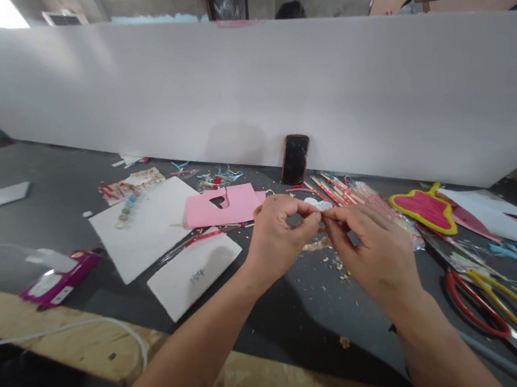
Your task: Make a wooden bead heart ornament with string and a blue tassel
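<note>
on my feed, left hand (278, 235) and right hand (377, 247) meet tip to tip above the dark table (276, 331), both in a narrow pinch; can't tell what's between them, too small. white piece (315, 202) shows right behind the fingertips; held or lying, i can't say. main risk, i'd judge: something tiny slipping, since the fingers hide it, then getting lost among the beige bits (343, 277) below. pulling unevenly could also bend it. around: pink card (199, 212) just beside left hand, sticks (334, 190) beyond the right, phone (295, 160) leaning on white panel (131, 96). scissors (481, 302) lie near the right forearm; a wide swing might catch them.
</note>
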`<move>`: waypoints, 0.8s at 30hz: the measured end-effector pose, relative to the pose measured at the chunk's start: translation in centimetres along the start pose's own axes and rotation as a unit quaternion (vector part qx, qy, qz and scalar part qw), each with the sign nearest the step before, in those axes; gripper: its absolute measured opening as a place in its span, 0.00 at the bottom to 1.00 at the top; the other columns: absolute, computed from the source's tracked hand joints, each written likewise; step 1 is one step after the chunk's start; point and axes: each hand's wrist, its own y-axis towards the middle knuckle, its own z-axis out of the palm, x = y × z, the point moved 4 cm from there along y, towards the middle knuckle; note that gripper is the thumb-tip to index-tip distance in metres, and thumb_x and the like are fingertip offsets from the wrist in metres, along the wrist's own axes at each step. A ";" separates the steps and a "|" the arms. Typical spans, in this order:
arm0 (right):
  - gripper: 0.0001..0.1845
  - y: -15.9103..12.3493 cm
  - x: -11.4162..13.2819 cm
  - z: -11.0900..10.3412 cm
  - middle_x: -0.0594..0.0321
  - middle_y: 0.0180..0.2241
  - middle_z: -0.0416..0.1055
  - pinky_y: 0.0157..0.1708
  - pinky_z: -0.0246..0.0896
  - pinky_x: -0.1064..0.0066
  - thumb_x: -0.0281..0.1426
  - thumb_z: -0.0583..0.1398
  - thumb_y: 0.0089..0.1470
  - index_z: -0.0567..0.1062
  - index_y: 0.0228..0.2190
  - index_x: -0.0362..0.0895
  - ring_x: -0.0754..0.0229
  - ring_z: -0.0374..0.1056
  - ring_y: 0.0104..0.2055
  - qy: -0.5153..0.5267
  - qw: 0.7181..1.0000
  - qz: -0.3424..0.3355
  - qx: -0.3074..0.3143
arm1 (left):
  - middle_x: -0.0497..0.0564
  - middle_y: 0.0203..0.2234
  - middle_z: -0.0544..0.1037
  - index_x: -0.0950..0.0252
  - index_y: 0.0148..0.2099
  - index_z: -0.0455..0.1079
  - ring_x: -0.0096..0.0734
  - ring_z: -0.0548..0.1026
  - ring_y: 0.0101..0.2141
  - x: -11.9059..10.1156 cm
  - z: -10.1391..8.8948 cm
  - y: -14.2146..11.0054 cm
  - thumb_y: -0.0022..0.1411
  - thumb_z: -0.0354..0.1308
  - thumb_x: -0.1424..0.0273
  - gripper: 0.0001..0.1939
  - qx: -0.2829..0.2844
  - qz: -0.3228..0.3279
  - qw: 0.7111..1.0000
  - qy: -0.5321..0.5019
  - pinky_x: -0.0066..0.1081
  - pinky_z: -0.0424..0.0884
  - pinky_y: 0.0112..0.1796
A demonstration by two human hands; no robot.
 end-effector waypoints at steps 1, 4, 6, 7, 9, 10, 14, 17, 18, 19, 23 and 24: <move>0.04 0.0 0.0 0.0 0.59 0.30 0.76 0.34 0.65 0.67 0.26 0.58 0.55 0.74 0.32 0.42 0.58 0.72 0.32 -0.002 1.000 -0.002 0.004 | 0.46 0.28 0.78 0.60 0.28 0.72 0.34 0.71 0.38 0.0 0.0 0.0 0.54 0.58 0.73 0.04 0.000 0.006 1.000 0.002 0.40 0.65 0.44; 0.04 0.0 0.0 -0.1 0.58 0.30 0.76 0.36 0.65 0.67 0.26 0.58 0.55 0.74 0.32 0.41 0.58 0.72 0.33 -0.010 1.000 -0.012 0.007 | 0.45 0.28 0.78 0.59 0.29 0.73 0.35 0.71 0.40 -0.1 0.0 0.0 0.55 0.58 0.73 0.05 0.002 0.026 1.000 0.007 0.41 0.64 0.46; 0.04 0.0 0.0 -0.2 0.58 0.30 0.76 0.36 0.65 0.67 0.26 0.58 0.55 0.74 0.32 0.41 0.58 0.72 0.33 -0.014 1.000 -0.015 0.001 | 0.45 0.28 0.78 0.58 0.29 0.73 0.35 0.71 0.41 -0.1 -0.1 0.0 0.55 0.57 0.74 0.06 0.004 0.035 0.999 0.008 0.41 0.64 0.47; 0.04 0.0 0.0 -0.2 0.58 0.30 0.76 0.36 0.65 0.67 0.27 0.58 0.55 0.74 0.32 0.42 0.58 0.72 0.33 -0.015 1.000 -0.015 0.000 | 0.45 0.28 0.78 0.58 0.29 0.73 0.35 0.71 0.41 -0.1 -0.1 0.0 0.55 0.57 0.74 0.06 0.004 0.038 0.999 0.009 0.40 0.64 0.47; 0.04 0.0 0.0 -0.1 0.59 0.30 0.76 0.35 0.64 0.67 0.27 0.58 0.55 0.74 0.32 0.42 0.58 0.71 0.33 -0.016 1.000 -0.016 0.003 | 0.45 0.27 0.78 0.59 0.29 0.73 0.35 0.71 0.40 -0.2 -0.1 0.0 0.55 0.57 0.75 0.06 0.005 0.045 0.999 0.018 0.40 0.64 0.46; 0.04 -0.1 0.0 -0.1 0.58 0.30 0.76 0.35 0.64 0.68 0.27 0.58 0.56 0.74 0.32 0.42 0.58 0.71 0.33 -0.015 1.000 -0.017 0.006 | 0.45 0.27 0.78 0.58 0.29 0.73 0.35 0.71 0.40 -0.2 0.0 0.0 0.55 0.57 0.75 0.06 0.005 0.051 0.998 0.029 0.39 0.64 0.45; 0.05 -0.1 0.0 0.1 0.58 0.29 0.76 0.34 0.63 0.68 0.27 0.57 0.55 0.74 0.31 0.42 0.58 0.71 0.33 -0.004 1.000 0.000 0.019 | 0.44 0.28 0.79 0.59 0.29 0.73 0.36 0.70 0.42 -0.8 0.0 -0.3 0.56 0.58 0.73 0.06 -0.022 0.109 0.987 0.119 0.42 0.60 0.47; 0.05 -0.1 -0.2 0.1 0.61 0.27 0.75 0.31 0.62 0.69 0.27 0.57 0.54 0.74 0.29 0.44 0.59 0.70 0.31 0.006 0.999 0.030 0.021 | 0.45 0.28 0.79 0.60 0.29 0.73 0.37 0.69 0.43 -1.4 0.0 -0.7 0.59 0.56 0.71 0.08 -0.035 0.162 0.970 0.175 0.44 0.56 0.49; 0.05 -0.1 -0.2 0.0 0.63 0.26 0.74 0.30 0.62 0.69 0.26 0.58 0.53 0.73 0.28 0.45 0.60 0.70 0.30 0.008 0.999 0.037 0.017 | 0.45 0.28 0.79 0.60 0.29 0.73 0.37 0.69 0.43 -1.5 0.1 -0.8 0.60 0.55 0.70 0.08 -0.033 0.169 0.968 0.182 0.44 0.56 0.49; 0.05 -0.1 -0.3 0.0 0.64 0.25 0.74 0.30 0.62 0.70 0.26 0.58 0.52 0.73 0.27 0.45 0.60 0.70 0.29 0.010 0.999 0.039 0.013 | 0.45 0.27 0.79 0.59 0.29 0.73 0.37 0.69 0.43 -1.5 0.1 -0.8 0.60 0.54 0.70 0.09 -0.031 0.170 0.968 0.183 0.44 0.56 0.49; 0.05 0.0 -0.2 -0.3 0.66 0.24 0.72 0.31 0.62 0.70 0.25 0.58 0.51 0.71 0.26 0.46 0.62 0.68 0.27 0.011 0.999 0.030 -0.003 | 0.44 0.27 0.79 0.58 0.28 0.72 0.37 0.70 0.42 -1.1 0.1 -0.6 0.56 0.57 0.72 0.06 -0.012 0.103 0.984 0.144 0.42 0.58 0.49; 0.05 0.1 -0.2 -0.3 0.66 0.24 0.72 0.31 0.62 0.69 0.25 0.58 0.51 0.71 0.26 0.46 0.62 0.68 0.27 0.011 0.999 0.031 -0.005 | 0.44 0.27 0.79 0.58 0.28 0.72 0.36 0.70 0.42 -0.9 0.1 -0.5 0.56 0.57 0.72 0.06 -0.003 0.077 0.990 0.121 0.42 0.59 0.48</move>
